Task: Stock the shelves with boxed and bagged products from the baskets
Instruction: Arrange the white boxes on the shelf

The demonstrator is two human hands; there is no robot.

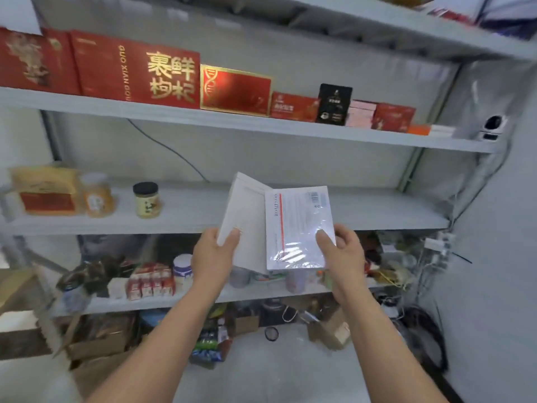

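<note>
Gripping upright plain white box [247, 216] in left hand [213, 253], film-wrapped box [299, 228] in right hand [345, 253], middle shelf [377, 212] just beyond.

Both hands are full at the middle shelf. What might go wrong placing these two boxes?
1. The right hand pinches the wrapped box at a lower corner; its glossy film may slip.
2. The plain white box in the left hand overlaps it, so shelving one may drag the other.
3. Sliding left along the middle shelf may knock the black-lidded jar.
</note>
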